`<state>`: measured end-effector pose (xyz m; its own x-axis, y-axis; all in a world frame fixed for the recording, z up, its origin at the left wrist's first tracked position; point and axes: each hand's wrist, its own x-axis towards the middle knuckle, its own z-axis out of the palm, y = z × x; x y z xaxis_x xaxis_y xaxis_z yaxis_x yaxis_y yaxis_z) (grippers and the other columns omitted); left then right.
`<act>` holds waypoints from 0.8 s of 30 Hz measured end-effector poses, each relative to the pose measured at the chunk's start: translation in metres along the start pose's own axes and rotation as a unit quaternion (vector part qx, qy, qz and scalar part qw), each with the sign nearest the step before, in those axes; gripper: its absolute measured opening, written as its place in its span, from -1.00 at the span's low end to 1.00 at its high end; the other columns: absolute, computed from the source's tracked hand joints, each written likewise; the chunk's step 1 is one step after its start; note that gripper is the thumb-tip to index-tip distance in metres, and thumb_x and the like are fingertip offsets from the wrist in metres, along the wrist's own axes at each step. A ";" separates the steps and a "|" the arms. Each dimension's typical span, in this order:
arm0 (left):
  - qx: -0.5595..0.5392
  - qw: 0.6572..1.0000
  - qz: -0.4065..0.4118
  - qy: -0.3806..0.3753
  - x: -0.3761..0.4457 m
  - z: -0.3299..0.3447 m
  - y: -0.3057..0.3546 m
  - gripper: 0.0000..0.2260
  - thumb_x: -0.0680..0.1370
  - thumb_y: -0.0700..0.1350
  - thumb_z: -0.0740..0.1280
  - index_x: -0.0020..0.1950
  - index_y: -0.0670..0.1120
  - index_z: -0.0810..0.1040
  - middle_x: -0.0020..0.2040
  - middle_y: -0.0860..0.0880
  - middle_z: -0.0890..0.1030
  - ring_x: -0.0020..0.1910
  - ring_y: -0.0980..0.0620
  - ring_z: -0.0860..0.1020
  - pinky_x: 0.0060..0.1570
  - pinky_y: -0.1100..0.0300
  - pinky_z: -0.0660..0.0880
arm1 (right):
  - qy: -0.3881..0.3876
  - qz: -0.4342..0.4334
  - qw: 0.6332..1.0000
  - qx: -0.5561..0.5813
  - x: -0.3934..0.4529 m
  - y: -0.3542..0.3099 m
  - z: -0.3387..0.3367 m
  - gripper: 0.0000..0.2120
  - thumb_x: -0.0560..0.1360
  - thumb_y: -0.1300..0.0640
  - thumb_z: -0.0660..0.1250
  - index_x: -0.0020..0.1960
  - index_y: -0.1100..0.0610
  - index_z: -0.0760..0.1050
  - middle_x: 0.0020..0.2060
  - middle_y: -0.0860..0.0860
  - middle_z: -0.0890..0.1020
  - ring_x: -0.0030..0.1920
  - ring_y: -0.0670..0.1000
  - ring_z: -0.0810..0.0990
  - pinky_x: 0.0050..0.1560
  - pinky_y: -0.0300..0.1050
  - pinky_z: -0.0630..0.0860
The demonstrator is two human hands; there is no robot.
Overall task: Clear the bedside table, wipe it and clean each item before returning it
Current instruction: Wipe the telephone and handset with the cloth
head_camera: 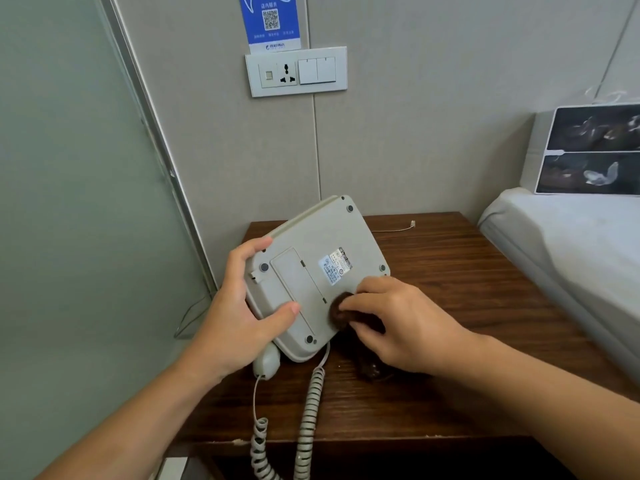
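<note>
Coiled cord (310, 410) hung over bench (450, 271) edge. Left hand (242, 306) gripped upturned phone base (311, 271) — tilted above bench; right hand (398, 323) pinched brown cloth (341, 311) against underside. Best: steady base, short firm strokes, skirt label (335, 270).

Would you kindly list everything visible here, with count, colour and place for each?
telephone base: one, pale grey, turned underside up, tilted over the bedside table's left part
handset: one, pale grey, under the base's near edge
coiled cord: one, grey, running off the table's front edge
cloth: one, dark brown, pressed on the base's underside
bedside table: one, dark wood, in the corner
loose cable end: one, white, at the table's back
socket and switch panel: one, white, on the wall
QR sign: one, blue, above the panel
bed: one, white, right
printed card: one, dark, on the bed
left hand: grips the base
right hand: holds the cloth
</note>
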<state>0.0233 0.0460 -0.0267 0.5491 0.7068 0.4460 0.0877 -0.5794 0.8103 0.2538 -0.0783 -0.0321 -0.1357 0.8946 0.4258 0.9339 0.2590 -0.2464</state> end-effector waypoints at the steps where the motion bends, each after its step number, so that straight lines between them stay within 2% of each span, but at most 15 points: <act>1: 0.002 1.000 -0.002 -0.003 0.000 0.000 0.001 -0.22 0.46 -0.31 0.55 0.44 0.29 0.27 0.21 0.35 0.54 0.24 0.17 0.59 0.12 0.25 0.60 | -0.001 0.007 1.000 0.002 0.000 0.003 -0.005 -0.72 0.55 0.03 0.37 0.24 -0.02 0.65 0.04 -0.09 0.61 0.03 0.00 0.61 0.03 0.05 0.63; 5: 0.002 1.000 0.004 0.002 0.000 0.001 0.003 -0.21 0.46 -0.33 0.55 0.43 0.30 0.28 0.22 0.35 0.55 0.24 0.17 0.60 0.13 0.26 0.59 | 0.099 0.012 0.994 0.037 0.012 -0.004 -0.008 -0.70 0.56 0.06 0.42 0.29 0.01 0.64 0.08 -0.09 0.62 0.09 -0.04 0.61 0.13 -0.10 0.59; 8: -0.003 1.000 0.006 0.005 0.000 0.002 0.000 -0.22 0.45 -0.33 0.55 0.44 0.28 0.29 0.23 0.33 0.54 0.26 0.17 0.58 0.16 0.27 0.57 | 0.074 -0.002 0.997 0.034 0.007 -0.007 0.005 -0.64 0.56 0.05 0.40 0.35 0.01 0.60 0.13 -0.05 0.60 0.08 0.05 0.60 0.12 0.02 0.59; 11: -0.003 1.000 0.005 0.007 0.000 0.003 0.002 -0.22 0.45 -0.32 0.55 0.44 0.27 0.28 0.20 0.38 0.53 0.24 0.23 0.57 0.12 0.39 0.54 | 0.003 0.012 1.000 -0.002 -0.005 0.005 -0.003 -0.71 0.55 0.06 0.40 0.26 -0.02 0.65 0.04 -0.07 0.62 0.04 0.02 0.62 0.08 0.05 0.61; 12: -0.003 1.000 0.003 0.005 -0.001 0.003 0.002 -0.22 0.45 -0.32 0.55 0.44 0.27 0.27 0.19 0.39 0.53 0.23 0.24 0.57 0.11 0.41 0.53 | 0.004 0.025 1.000 -0.001 -0.007 0.011 -0.008 -0.73 0.54 0.06 0.40 0.23 -0.03 0.66 0.02 -0.09 0.63 0.04 -0.01 0.62 0.08 0.03 0.60; 15: -0.004 1.000 -0.001 0.003 -0.002 0.003 0.004 -0.22 0.46 -0.32 0.55 0.44 0.27 0.27 0.19 0.39 0.53 0.21 0.25 0.58 0.08 0.43 0.53 | 0.095 0.080 0.992 0.030 -0.005 0.021 -0.019 -0.71 0.54 0.09 0.43 0.25 0.00 0.67 0.01 -0.10 0.63 0.04 -0.07 0.62 0.10 -0.01 0.60; 17: -0.005 1.000 -0.003 0.003 -0.001 0.003 0.004 -0.22 0.46 -0.33 0.55 0.44 0.26 0.27 0.18 0.38 0.54 0.21 0.25 0.59 0.07 0.42 0.53 | 0.135 0.068 0.988 0.015 0.000 0.014 -0.012 -0.69 0.53 0.09 0.42 0.27 0.03 0.65 0.03 -0.05 0.63 0.04 0.02 0.62 0.07 0.05 0.62; 19: -0.003 1.000 -0.003 0.005 -0.001 0.003 0.004 -0.22 0.45 -0.35 0.54 0.44 0.24 0.27 0.17 0.41 0.54 0.20 0.26 0.59 0.06 0.43 0.53 | 0.118 0.017 0.993 -0.012 0.001 0.000 0.003 -0.67 0.52 0.06 0.40 0.27 0.04 0.62 0.05 -0.01 0.62 0.00 0.11 0.61 0.03 0.08 0.61; 21: -0.003 1.000 0.000 0.006 -0.001 0.004 0.005 -0.22 0.45 -0.35 0.55 0.43 0.24 0.28 0.16 0.42 0.54 0.20 0.27 0.58 0.05 0.43 0.54 | 0.084 -0.006 0.996 -0.007 -0.003 -0.005 0.013 -0.66 0.51 0.06 0.41 0.28 0.06 0.60 0.07 0.00 0.62 0.00 0.12 0.61 0.03 0.07 0.60; 24: -0.007 1.000 -0.002 0.009 0.001 0.005 0.004 -0.22 0.45 -0.35 0.55 0.42 0.27 0.28 0.17 0.41 0.55 0.21 0.26 0.59 0.07 0.41 0.54 | 0.133 0.071 0.988 0.017 0.006 0.018 0.011 -0.69 0.49 0.10 0.46 0.23 0.06 0.63 0.04 -0.02 0.63 0.03 0.08 0.62 0.07 0.10 0.61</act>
<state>0.0281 0.0424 -0.0245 0.5338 0.7167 0.4487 0.0787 -0.5704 0.8176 0.2665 -0.0643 -0.0441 0.0921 0.7965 0.5976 0.9253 0.1533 -0.3470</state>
